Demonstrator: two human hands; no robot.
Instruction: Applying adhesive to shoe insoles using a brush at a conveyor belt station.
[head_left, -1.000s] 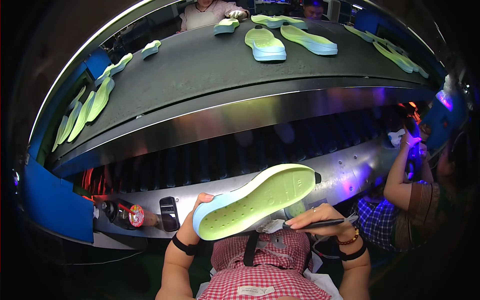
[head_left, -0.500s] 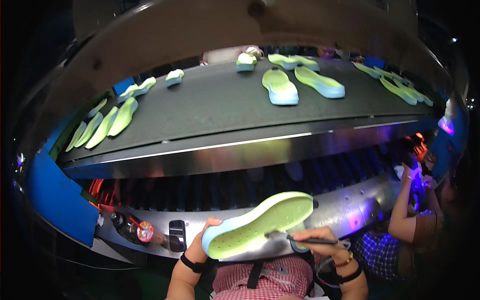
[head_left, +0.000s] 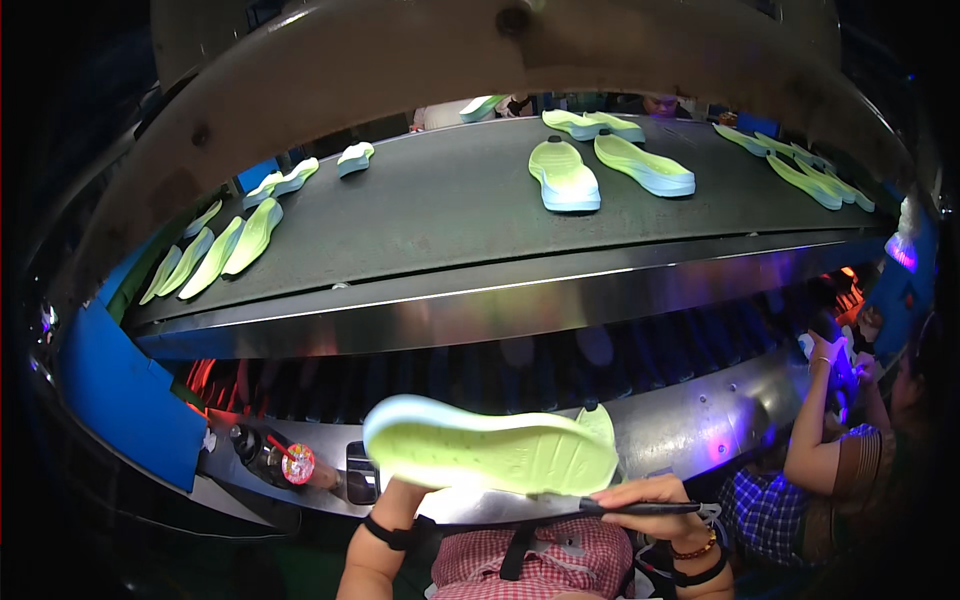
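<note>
In front of me a pale green and light blue shoe sole (head_left: 490,450) is held up nearly level, its heel and toe pointing left and right. My left hand (head_left: 403,494) grips it from below near its left end; most of those fingers are hidden behind the sole. My right hand (head_left: 652,490) is closed round a thin brush (head_left: 640,508) with a dark handle. The brush tip reaches the sole's lower edge, where blur hides whether it touches.
Beyond the metal ledge (head_left: 690,410) runs a dark conveyor belt (head_left: 430,210) carrying several similar soles (head_left: 565,180). A phone (head_left: 361,474), a dark bottle (head_left: 250,450) and a cup with a red straw (head_left: 298,464) stand at left. At right a co-worker's arm (head_left: 812,440) shows.
My left hand has turned and tilted the sole to a flatter angle, its left end now higher. My right hand has moved slightly down and right with the brush. Across the belt, one sole has been lifted.
</note>
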